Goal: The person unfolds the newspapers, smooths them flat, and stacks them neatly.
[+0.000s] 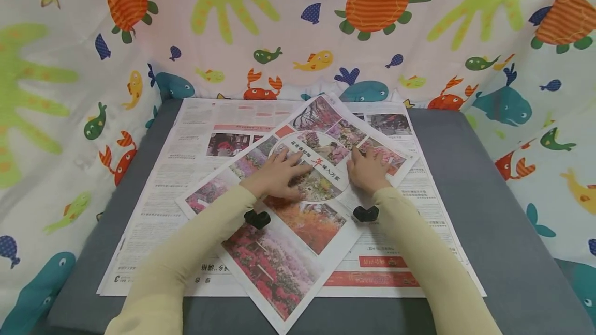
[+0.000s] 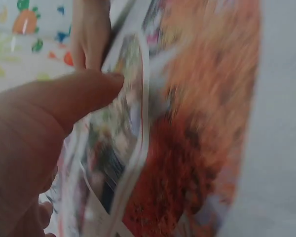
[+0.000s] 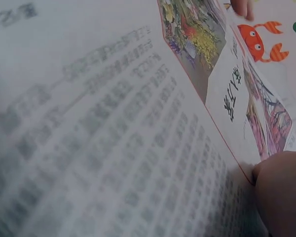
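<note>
A colour newspaper page (image 1: pixel 304 226) full of flower photos lies turned at an angle. Beneath it a larger newspaper spread (image 1: pixel 155 211) is laid out square to the table. My left hand (image 1: pixel 277 176) rests on the page left of its centre, fingers spread and straight. On the page's right part my right hand (image 1: pixel 369 169) lies with its fingers pointing away from me. In the left wrist view my left thumb (image 2: pixel 89 96) reaches over the page, which is blurred there. The right wrist view has my right thumb (image 3: pixel 281 190) down on the page beside printed text.
A grey table (image 1: pixel 470 211) carries the papers, and the page's near corner reaches past its front edge. White cloth (image 1: pixel 298 35) printed with sea animals hangs behind and along both sides. A black wrist-worn piece (image 1: pixel 257 219) sits at each cuff, over the page.
</note>
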{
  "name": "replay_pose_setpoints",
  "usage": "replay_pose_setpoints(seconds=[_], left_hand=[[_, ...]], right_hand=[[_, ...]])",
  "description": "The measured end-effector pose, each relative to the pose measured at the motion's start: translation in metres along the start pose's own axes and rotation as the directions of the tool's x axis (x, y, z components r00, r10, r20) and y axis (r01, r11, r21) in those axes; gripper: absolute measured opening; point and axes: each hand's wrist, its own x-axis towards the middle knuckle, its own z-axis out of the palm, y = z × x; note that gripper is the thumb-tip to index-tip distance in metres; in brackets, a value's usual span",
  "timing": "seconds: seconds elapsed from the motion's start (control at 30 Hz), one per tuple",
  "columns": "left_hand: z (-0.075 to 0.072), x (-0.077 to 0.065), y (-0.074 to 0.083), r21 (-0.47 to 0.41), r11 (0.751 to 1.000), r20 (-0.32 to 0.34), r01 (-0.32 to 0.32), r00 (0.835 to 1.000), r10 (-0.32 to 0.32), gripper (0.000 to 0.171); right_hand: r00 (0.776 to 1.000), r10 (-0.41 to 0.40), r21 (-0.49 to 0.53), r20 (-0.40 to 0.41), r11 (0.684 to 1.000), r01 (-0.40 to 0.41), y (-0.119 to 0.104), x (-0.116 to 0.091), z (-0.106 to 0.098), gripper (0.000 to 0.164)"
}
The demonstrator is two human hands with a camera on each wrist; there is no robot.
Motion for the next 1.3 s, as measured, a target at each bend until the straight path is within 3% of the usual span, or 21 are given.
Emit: replay_pose_setpoints(seconds=[0.23,0.43,0.63,0.83,0.97,1.13,1.3], left_hand=[[0.013,0.014,-0.019,-0.059,0.991,0.071,0.124,0.990,-0.119,0.087],[0.019,0.010,-0.016,-0.037,0.982,0.065,0.183,0.981,-0.181,0.088],[0.025,0.004,0.007,0.015,0.935,0.011,0.355,0.935,-0.355,0.087],[0.038,0.009,0.031,0.017,0.865,-0.069,0.502,0.864,-0.499,0.090],[0.040,0.014,0.041,-0.009,0.833,-0.088,0.553,0.829,-0.552,0.091],[0.037,0.016,0.047,-0.029,0.812,-0.067,0.583,0.810,-0.583,0.091],[0.034,0.015,0.049,-0.017,0.812,-0.057,0.584,0.810,-0.584,0.091]], right_hand=[[0.999,-0.042,0.024,0.026,0.999,0.041,0.004,-0.004,-0.003,0.061],[0.987,-0.156,0.014,0.030,0.988,0.156,-0.011,-0.018,-0.002,0.064],[0.958,-0.282,-0.013,0.051,0.959,0.283,-0.038,-0.038,-0.002,0.063],[0.949,-0.295,-0.079,0.108,0.949,0.304,-0.052,-0.054,0.001,0.066],[0.956,-0.269,-0.094,0.119,0.955,0.281,-0.051,-0.057,0.007,0.069],[0.960,-0.241,-0.105,0.139,0.961,0.257,-0.042,-0.053,0.015,0.073],[0.956,-0.253,-0.079,0.150,0.960,0.267,-0.037,-0.048,0.019,0.073]])
